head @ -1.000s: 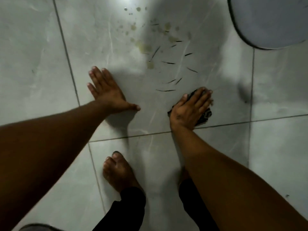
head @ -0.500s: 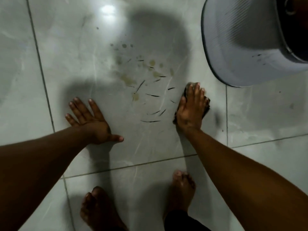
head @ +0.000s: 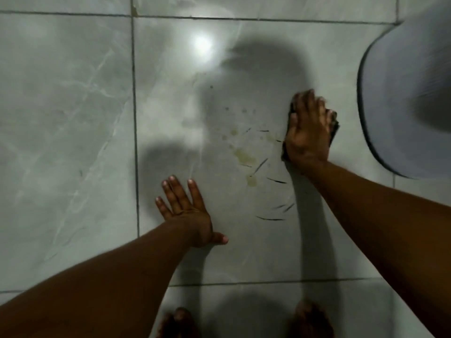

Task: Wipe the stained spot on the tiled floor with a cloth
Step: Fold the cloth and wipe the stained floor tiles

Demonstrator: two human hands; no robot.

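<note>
A patch of yellowish stain spots (head: 245, 156) with thin dark streaks lies on a grey marbled floor tile (head: 219, 259). My right hand (head: 308, 132) presses flat on a dark cloth (head: 334, 128) just right of the stain; only the cloth's edges show around my fingers. My left hand (head: 186, 213) rests palm-down on the same tile, fingers spread, holding nothing, to the lower left of the stain.
A large grey rounded object (head: 405, 101) fills the right edge, close to my right hand. My bare feet (head: 310, 318) show at the bottom edge. A light glare (head: 201, 45) reflects off the tile beyond the stain. Grout lines (head: 135, 118) border the tile.
My right hand has slid the cloth forward along the right side of the stain. My left hand stayed planted on the tile while the view shifted forward.
</note>
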